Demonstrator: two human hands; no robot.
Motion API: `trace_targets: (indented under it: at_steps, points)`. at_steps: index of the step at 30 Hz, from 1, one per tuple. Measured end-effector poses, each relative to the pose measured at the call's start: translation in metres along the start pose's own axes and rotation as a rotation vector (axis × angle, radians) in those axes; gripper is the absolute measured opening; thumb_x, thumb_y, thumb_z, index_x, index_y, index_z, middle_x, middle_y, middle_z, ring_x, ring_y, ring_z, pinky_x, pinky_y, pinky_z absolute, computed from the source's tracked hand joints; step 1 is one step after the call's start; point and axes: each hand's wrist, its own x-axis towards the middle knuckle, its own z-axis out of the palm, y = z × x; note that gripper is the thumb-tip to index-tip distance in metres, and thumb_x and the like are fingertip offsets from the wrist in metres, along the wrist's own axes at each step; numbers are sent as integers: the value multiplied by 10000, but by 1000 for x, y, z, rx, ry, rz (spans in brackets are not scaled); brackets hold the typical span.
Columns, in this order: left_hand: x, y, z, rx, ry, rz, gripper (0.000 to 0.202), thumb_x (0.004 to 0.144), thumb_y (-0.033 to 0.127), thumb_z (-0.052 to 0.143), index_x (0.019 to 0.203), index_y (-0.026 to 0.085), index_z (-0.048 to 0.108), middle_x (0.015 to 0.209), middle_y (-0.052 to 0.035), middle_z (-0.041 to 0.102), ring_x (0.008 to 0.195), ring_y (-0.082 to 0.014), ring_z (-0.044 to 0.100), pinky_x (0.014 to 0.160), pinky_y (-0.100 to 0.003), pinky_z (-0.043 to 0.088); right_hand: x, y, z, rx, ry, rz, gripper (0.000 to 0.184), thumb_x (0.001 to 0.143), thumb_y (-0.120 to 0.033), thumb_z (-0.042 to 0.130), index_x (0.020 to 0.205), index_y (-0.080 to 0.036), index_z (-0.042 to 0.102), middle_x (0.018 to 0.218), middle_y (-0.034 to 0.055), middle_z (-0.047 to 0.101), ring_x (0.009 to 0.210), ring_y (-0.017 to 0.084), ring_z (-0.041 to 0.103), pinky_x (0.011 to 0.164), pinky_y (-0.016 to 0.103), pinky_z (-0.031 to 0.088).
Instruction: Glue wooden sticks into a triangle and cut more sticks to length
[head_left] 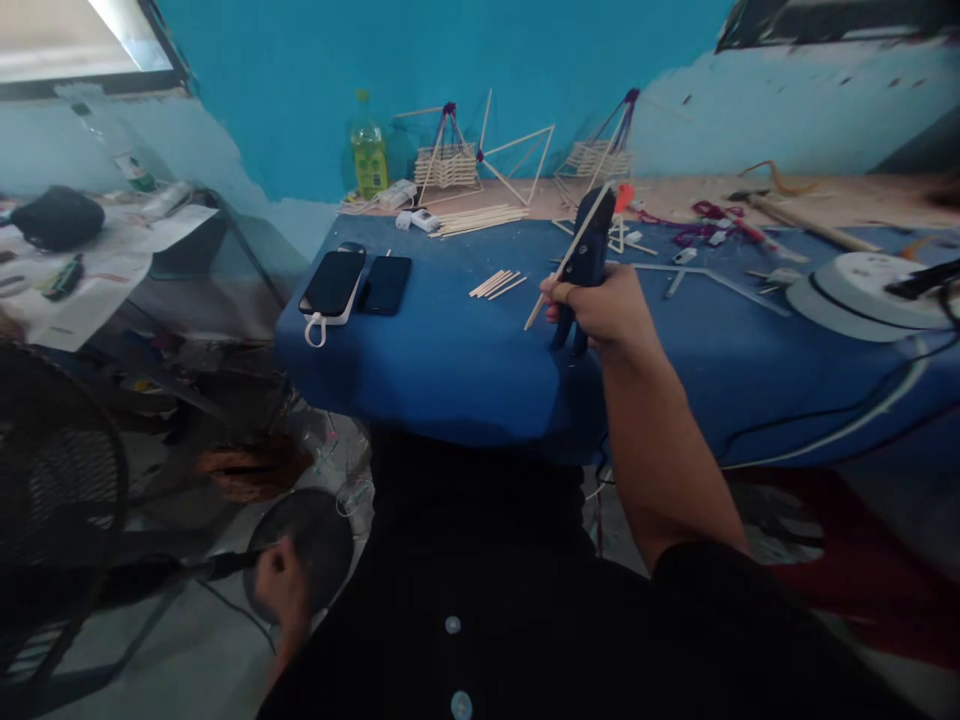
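My right hand (600, 305) is closed over the blue table. A thin wooden stick (536, 312) slants up through its fingers, alongside a dark two-handled tool (590, 240) like pliers or a cutter, whose jaw end points away from me. Left of this hand lies a small group of short wooden sticks (496, 284). Farther back is a bundle of longer sticks (480, 220). Low on the left, my left hand (283, 582) hangs off the table near the fan's stand, its fingers curled and blurred; what they hold, if anything, cannot be made out.
Two phones (387, 284) (334, 282) lie at the table's left. Stick frames (448, 165) and a yellow-green bottle (369, 150) stand along the wall. A hammer (810, 222), purple cord (701, 225) and a round white device (870, 295) occupy the right. A fan (60, 500) stands lower left.
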Motion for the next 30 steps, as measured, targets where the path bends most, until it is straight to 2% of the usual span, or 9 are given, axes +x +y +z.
trace_targets:
  at_steps: [3, 5, 6, 8, 11, 15, 19, 24, 30]
  points:
    - [6, 45, 46, -211, 11, 144, 449, 933, 512, 603, 553, 280, 541, 478, 65, 552, 433, -207, 582, 470, -330, 479, 3, 0, -1, -15, -36, 16, 144, 796, -216, 832, 840, -204, 695, 832, 78, 696, 693, 197, 682, 706, 440, 678]
    - [29, 87, 68, -307, -30, 254, 441, 915, 540, 637, 566, 274, 589, 527, 37, 592, 498, -188, 605, 542, -336, 535, 5, 0, -2, -21, -52, 21, 144, 792, -203, 833, 834, -204, 695, 839, 84, 699, 704, 201, 682, 719, 445, 681]
    - [44, 112, 76, -368, -77, 321, 373, 923, 534, 668, 663, 269, 699, 632, 15, 694, 583, -182, 665, 614, -331, 585, 6, 0, -3, -20, -58, 23, 153, 786, -204, 840, 840, -206, 697, 837, 85, 699, 709, 206, 681, 716, 447, 681]
    - [80, 169, 92, -596, -224, 476, 258, 965, 462, 729, 933, 230, 837, 850, -47, 824, 725, -181, 740, 731, -326, 630, 8, 0, -3, -14, -71, 27, 186, 770, -219, 863, 870, -212, 706, 825, 83, 701, 718, 220, 680, 700, 452, 682]
    - [131, 256, 121, -820, -489, 557, 262, 962, 408, 792, 1107, 200, 861, 1018, -91, 877, 883, -198, 814, 873, -334, 666, 9, 0, -4, -9, -81, 27, 250, 745, -245, 895, 921, -215, 720, 811, 71, 704, 713, 219, 674, 685, 441, 681]
    - [172, 336, 169, -808, -808, 599, 293, 827, 203, 901, 1118, 170, 883, 1111, -105, 886, 1089, -262, 837, 1028, -387, 660, 11, -4, -6, -10, -116, 39, 319, 726, -302, 940, 949, -207, 732, 791, 56, 690, 681, 195, 656, 664, 407, 668]
    - [181, 359, 197, -828, -936, 609, 75, 896, 149, 810, 909, 153, 884, 903, -52, 860, 958, -218, 825, 935, -326, 654, 12, -8, -8, 24, -158, 58, 316, 720, -256, 926, 970, -199, 742, 775, 60, 683, 676, 199, 644, 661, 407, 659]
    - [180, 361, 201, -944, -1038, 469, 92, 926, 140, 774, 921, 150, 865, 930, -59, 862, 923, -174, 822, 869, -279, 647, 14, -9, -6, 62, -169, 83, 220, 742, -150, 848, 912, -188, 715, 763, 56, 683, 661, 180, 635, 698, 390, 657]
    - [181, 364, 207, -1001, -1018, 472, 47, 905, 165, 816, 879, 149, 851, 902, -71, 859, 918, -199, 840, 907, -332, 675, 8, -15, -5, -9, -134, 68, 159, 771, -74, 750, 861, -191, 689, 806, 60, 694, 726, 198, 677, 789, 429, 684]
